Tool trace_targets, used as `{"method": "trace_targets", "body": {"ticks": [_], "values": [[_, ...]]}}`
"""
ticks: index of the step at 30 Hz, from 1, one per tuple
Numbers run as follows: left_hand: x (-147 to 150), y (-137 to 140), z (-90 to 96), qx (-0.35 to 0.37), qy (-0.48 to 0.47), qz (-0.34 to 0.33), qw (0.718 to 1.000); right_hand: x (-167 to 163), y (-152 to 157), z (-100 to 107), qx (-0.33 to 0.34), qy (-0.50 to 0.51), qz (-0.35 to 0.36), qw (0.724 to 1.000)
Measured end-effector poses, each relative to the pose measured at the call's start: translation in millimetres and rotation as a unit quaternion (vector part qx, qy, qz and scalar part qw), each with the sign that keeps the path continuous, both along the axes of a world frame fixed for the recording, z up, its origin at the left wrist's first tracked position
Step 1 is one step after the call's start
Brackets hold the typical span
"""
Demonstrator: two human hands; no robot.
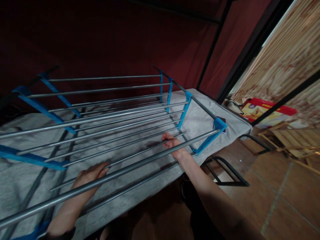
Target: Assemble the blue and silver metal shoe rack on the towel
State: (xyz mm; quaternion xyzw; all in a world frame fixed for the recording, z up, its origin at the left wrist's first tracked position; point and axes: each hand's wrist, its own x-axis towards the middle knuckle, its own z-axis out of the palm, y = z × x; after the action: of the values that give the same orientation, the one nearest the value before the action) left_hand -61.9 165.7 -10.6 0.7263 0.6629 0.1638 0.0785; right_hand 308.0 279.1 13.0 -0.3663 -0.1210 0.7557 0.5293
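A rack of grey metal tubes [150, 154] with blue plastic brackets [184, 111] lies across a grey cloth surface. Both my hands reach in under its nearest thick tube and grip one thin metal rod [137, 154]. My left hand [90, 176] closes around the rod toward its left end, partly covered by the thick tube. With bent fingers, my right hand [171, 141] pinches the same rod near its right end. Both rod ends look loose, apart from the blue brackets. Several similar rods run between the left and right brackets behind it.
The grey cloth [200, 103] covers a bed-like surface against a dark red wall. A small dark flat object [224, 124] lies by the right corner bracket. A red and yellow box [268, 111], a wooden slatted item [292, 141] and black metal frames [231, 184] stand right.
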Motion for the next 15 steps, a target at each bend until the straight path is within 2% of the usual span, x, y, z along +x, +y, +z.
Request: {"method": "trace_targets", "body": {"ticks": [8,10,15], "values": [[1.5,-5.5,12.1,-0.015,-0.005,0.004,1.000,-0.2,0.5,3.0,-0.002,-0.019,-0.011,1.000],[-4.0,-5.2,7.9,-0.012,-0.013,-0.003,1.000,-0.1,-0.1,3.1,0.005,-0.019,-0.006,1.000],[-22.3,0.7,-17.2,-0.011,0.014,-0.001,1.000,1.3,0.6,-2.3,0.022,-0.027,0.007,0.999]]}}
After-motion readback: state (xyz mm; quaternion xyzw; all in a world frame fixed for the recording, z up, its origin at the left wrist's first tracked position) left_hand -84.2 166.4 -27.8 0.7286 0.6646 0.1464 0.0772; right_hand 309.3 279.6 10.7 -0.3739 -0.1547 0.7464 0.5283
